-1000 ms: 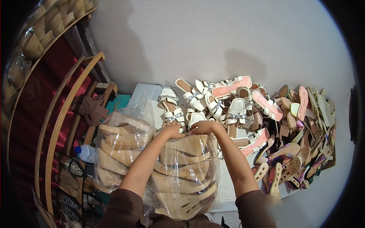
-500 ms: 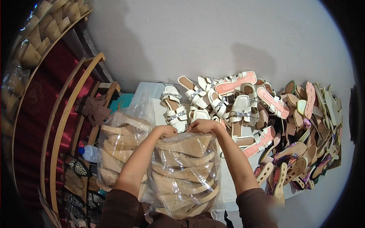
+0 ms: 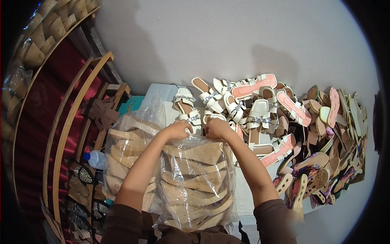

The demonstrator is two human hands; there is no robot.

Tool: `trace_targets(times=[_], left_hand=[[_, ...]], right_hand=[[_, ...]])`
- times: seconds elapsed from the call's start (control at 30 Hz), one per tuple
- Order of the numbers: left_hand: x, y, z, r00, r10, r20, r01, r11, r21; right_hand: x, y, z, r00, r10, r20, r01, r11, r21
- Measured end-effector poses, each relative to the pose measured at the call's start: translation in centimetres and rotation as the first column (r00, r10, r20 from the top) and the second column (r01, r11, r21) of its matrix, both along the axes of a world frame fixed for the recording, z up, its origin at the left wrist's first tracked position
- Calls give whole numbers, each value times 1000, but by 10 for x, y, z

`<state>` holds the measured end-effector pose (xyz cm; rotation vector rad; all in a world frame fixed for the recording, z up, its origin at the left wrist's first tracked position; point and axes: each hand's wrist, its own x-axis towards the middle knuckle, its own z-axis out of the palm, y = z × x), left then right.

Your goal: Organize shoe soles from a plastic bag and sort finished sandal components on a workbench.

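Observation:
A clear plastic bag (image 3: 195,171) packed with stacked wooden wedge soles lies in front of me. At its far end my left hand (image 3: 178,130) is closed on the bunched plastic. My right hand (image 3: 217,129) is closed on the same edge, a short gap to the right, its fingertips partly hidden. Just beyond my hands lie white strap sandals (image 3: 187,106) with sparkling trim. Against the bag's left side rests a second clear bag (image 3: 132,142) of wooden wedge soles, partly behind my left forearm.
White and pink sandals (image 3: 260,118) pile up at the back right of the white table (image 3: 243,195). Loose soles (image 3: 325,162) heap further right. On the left stand a water bottle (image 3: 96,159), a wooden rack (image 3: 67,134) and shoes on shelves. A wall rises behind.
Both hands have moved slightly farther from me, drawing the far edge of the bag along. My fingers have closed more tightly on the plastic.

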<state>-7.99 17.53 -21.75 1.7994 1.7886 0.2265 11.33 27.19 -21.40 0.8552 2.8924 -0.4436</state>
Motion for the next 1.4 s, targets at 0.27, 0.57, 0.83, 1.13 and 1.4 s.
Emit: trace_targets(times=[0.27, 0.57, 0.83, 1.13, 1.4], left_hand=[[9, -26, -10, 999, -30, -29, 19, 947, -321], [52, -127, 68, 981, 193, 15, -170, 824, 540], [79, -267, 55, 980, 181, 86, -200, 873, 446], [59, -167, 69, 963, 248, 109, -264, 765, 587], [12, -50, 14, 885, 465, -42, -428, 845, 321]], right_hand=[[8, -10, 27, 967, 19, 252, 110, 866, -488], [108, -46, -16, 476, -545, -690, 120, 818, -563], [168, -149, -56, 471, -737, -484, 15, 555, -831], [75, -43, -1, 441, -547, -712, 229, 835, -500], [33, 1, 19, 871, -428, -243, 209, 769, -604]])
